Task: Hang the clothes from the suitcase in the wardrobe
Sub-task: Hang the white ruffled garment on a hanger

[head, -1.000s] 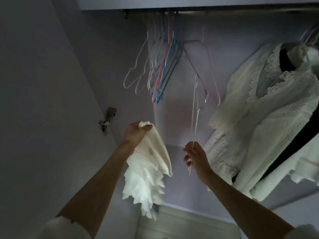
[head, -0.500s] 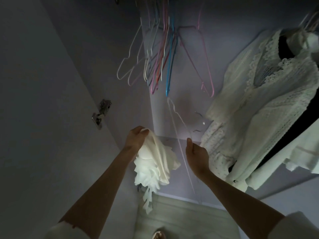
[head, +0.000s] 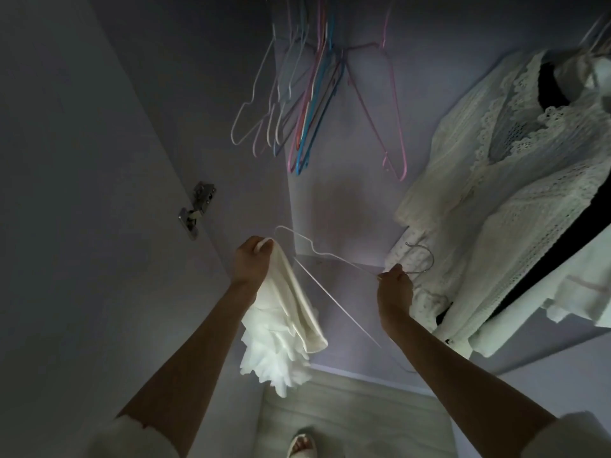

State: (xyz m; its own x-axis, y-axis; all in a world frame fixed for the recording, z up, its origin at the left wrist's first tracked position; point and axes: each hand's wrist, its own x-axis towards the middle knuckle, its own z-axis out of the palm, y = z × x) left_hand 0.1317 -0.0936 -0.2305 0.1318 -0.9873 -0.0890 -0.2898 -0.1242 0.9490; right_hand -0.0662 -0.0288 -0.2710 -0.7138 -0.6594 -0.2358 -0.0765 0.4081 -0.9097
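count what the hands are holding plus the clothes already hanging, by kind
White wire hanger, held by the right hand: 1
White ruffled garment, gripped by the left hand: 1
White lace garment already hanging at right, with more white cloth behind it that I cannot separate: at least 1
Total: at least 3

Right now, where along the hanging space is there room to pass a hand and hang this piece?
Free: the gap between the pink hanger and the lace garment. Also low, between the left hand gripping the white garment and the right hand pinching the white hanger. Crowded: the empty hanger cluster; clothes at right.
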